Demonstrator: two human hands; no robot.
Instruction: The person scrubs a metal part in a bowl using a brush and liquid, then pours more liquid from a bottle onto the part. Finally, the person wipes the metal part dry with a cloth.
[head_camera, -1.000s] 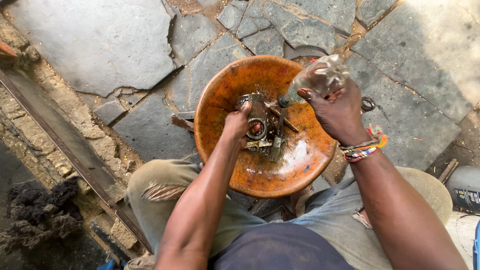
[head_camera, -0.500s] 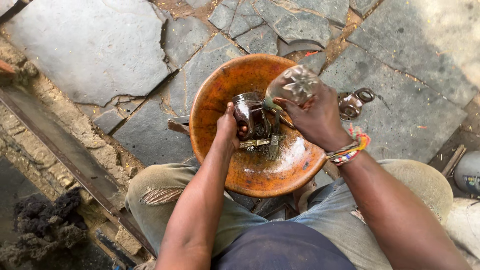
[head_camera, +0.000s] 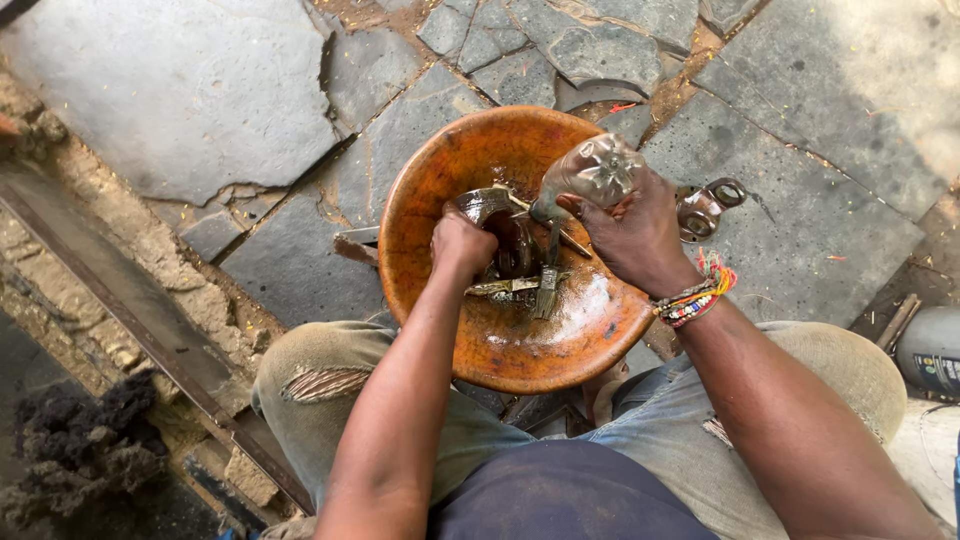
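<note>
Cracked grey stone-slab floor (head_camera: 180, 110), sandy joints between pieces. Directly on it: round orange bowl (head_camera: 440, 180), small metal part with ring (head_camera: 705, 207) just beside bowl's rim, dark metal strip (head_camera: 110, 300) along brick edging at left.

Brush (head_camera: 546, 290) in bowl (head_camera: 590, 340), metal part (head_camera: 706, 208) right of it.

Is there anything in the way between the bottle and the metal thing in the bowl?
Nothing visible. The right hand tips the clear bottle mouth-down right over the metal part, which the left hand holds inside the orange bowl. A brush lies lower in the bowl, off to the side.
</note>
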